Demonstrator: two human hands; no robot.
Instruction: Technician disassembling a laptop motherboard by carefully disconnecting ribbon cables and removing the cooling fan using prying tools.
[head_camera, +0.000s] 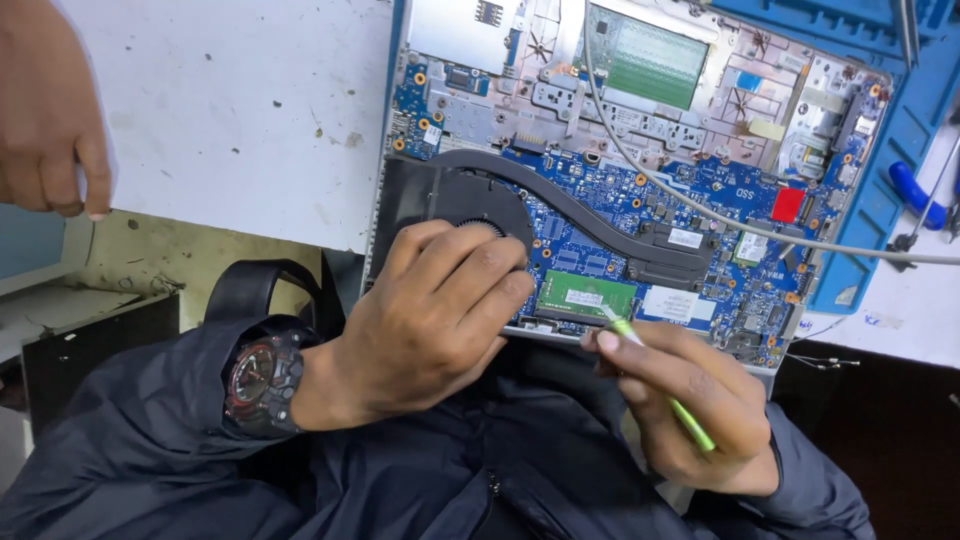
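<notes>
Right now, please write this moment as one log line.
left hand: rests on laptop fan | right hand: holds green tool, tip at memory card | open laptop on table

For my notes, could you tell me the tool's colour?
Light green tool, right hand, head view.

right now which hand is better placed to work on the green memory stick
The right hand, probably. It holds a light green tool with its tip at the edge of the green memory stick. The left hand lies spread over the black fan, seemingly steadying the laptop.
</notes>
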